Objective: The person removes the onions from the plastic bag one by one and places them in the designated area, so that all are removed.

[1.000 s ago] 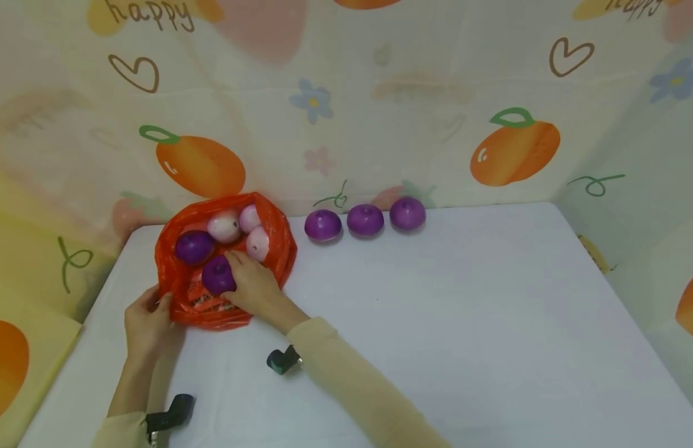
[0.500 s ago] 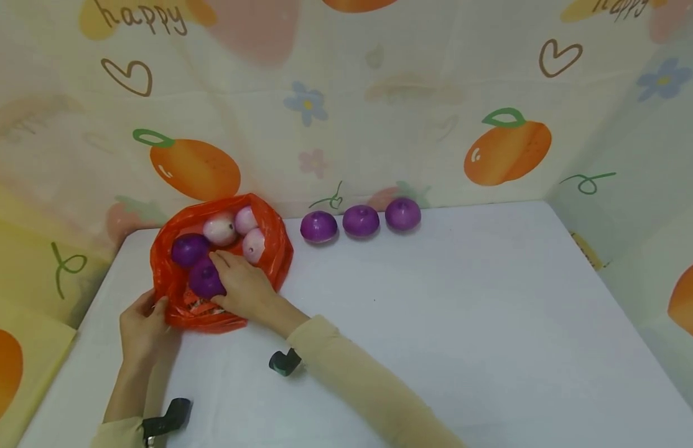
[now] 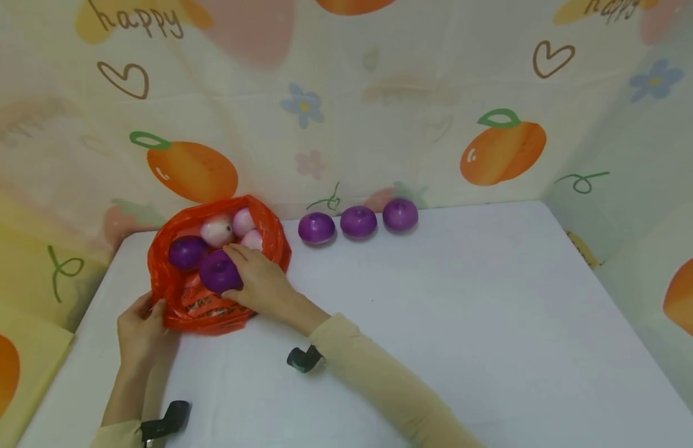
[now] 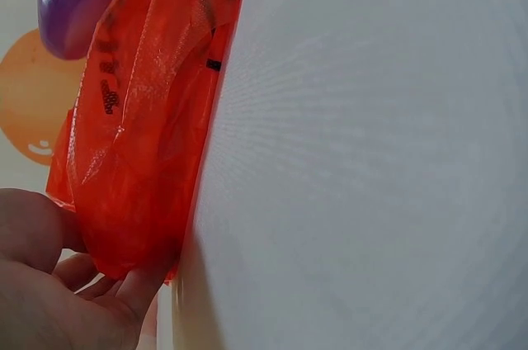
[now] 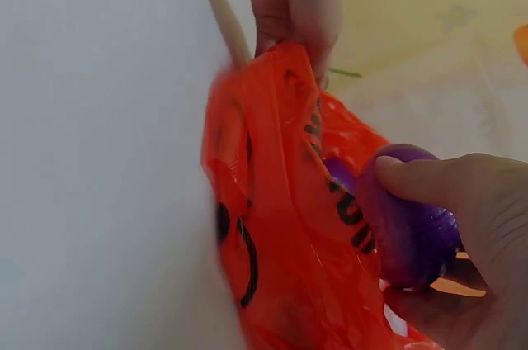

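A purple onion (image 3: 219, 272) is gripped by the right hand (image 3: 260, 284), whose fingers and thumb are curled round it, as the right wrist view plainly shows. Compared with half a second ago, the onion is seen slightly higher and further toward the middle of the orange plastic bag (image 3: 178, 303), and the right forearm has shifted toward the right of the desk (image 3: 464, 311). From this it is judged that the onion has been raised off the bottom of the bag and is being brought out, rather than merely touched.

The near rim of the bag is pinched by the left hand (image 3: 138, 325), fingers closed on the thin film at the desk's left edge; the bag is thus held steady and its mouth kept open. That grip appears unchanged from the earlier pictures.

Inside the bag a second purple onion (image 3: 186, 252) is left, together with three pale pink ones (image 3: 216, 231) toward the back. Three more purple onions (image 3: 358, 221) are set in a row on the desk, just beside the bag's right side and close to the patterned backdrop (image 3: 346, 112). It is judged that the held onion may be meant for that row, though this cannot be known.
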### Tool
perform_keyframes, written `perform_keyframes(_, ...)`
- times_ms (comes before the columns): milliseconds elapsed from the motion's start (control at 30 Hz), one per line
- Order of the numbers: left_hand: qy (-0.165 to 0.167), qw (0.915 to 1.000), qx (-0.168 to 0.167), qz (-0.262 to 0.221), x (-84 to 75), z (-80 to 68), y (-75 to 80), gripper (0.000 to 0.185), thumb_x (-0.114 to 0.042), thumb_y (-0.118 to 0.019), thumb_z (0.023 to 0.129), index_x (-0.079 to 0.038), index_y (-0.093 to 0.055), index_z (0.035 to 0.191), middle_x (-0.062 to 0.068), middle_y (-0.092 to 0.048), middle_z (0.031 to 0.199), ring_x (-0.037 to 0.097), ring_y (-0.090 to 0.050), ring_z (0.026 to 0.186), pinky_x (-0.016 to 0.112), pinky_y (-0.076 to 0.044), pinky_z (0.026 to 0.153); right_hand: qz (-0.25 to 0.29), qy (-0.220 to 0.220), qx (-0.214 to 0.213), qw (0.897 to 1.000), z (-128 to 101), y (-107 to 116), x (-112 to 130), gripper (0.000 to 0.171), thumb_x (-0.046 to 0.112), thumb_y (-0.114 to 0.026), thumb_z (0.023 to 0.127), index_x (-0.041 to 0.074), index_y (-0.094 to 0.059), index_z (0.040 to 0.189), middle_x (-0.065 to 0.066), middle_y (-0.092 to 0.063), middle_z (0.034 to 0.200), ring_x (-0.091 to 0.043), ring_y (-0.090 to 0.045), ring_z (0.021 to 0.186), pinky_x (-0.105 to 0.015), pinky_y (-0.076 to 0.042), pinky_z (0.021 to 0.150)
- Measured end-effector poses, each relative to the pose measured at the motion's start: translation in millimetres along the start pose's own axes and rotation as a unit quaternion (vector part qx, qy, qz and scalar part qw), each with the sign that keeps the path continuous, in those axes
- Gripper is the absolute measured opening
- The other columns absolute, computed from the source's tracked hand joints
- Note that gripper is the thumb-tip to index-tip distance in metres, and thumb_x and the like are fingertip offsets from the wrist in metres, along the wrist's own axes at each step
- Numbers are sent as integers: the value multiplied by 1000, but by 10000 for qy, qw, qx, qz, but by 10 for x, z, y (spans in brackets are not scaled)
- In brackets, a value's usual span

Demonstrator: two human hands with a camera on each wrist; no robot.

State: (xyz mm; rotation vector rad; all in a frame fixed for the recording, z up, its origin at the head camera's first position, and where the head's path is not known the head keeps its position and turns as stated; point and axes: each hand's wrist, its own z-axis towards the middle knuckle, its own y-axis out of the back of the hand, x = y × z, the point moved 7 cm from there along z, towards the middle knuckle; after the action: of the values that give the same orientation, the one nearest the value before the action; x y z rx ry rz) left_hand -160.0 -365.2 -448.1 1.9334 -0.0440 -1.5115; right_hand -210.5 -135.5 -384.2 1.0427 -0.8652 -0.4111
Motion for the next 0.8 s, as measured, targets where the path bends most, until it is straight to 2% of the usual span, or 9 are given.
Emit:
perform_keyframes(267,27,10000,-4,-82,-11,-5,3,45,-17,-45,102,1,-46,143,28,-50,138,-16,-47,75,4,-45,63,211,34,-57,9998,-138,162,-93,82,39,-75,85,8,-37,150,-4,-39,153,-14,-36,139,-21,-28,112)
perform_keyframes(367,14,9999,-2,-114,-5,-1,1,46,-17,-45,102,2,-46,143,29,-49,138,-16,-48,76,4,-44,63,345,-45,-128,9993,-162,214,-161,83,38,-77,84,8,-37,150,-5,-40,153,-15,-37,139,-24,-31,111)
perform_keyframes(500,123,9998,-45,-129,8,-6,4,45,-17,-45,102,0,-46,144,28,-49,139,-15,-48,77,4,-44,64,559,-208,-279,9978,-184,272,-296,82,37,-77,84,9,-38,150,-5,-41,152,-17,-39,138,-26,-34,110)
perform_keyframes(633,151,9998,-17,-159,9,-1,-8,46,-17,-44,102,0,-46,144,28,-49,139,-13,-48,77,4,-45,64,833,-336,-455,9949,-211,376,-438,80,33,-78,84,9,-39,149,-6,-42,152,-19,-40,138,-26,-32,112)
perform_keyframes(800,204,9997,98,-90,17,8,-25,48,-20,-44,103,0,-42,146,27,-47,142,-7,-51,84,3,-45,65,1054,-501,-615,9913,-259,545,-615,80,31,-78,84,9,-38,150,-7,-42,151,-21,-40,138,-31,-32,113)
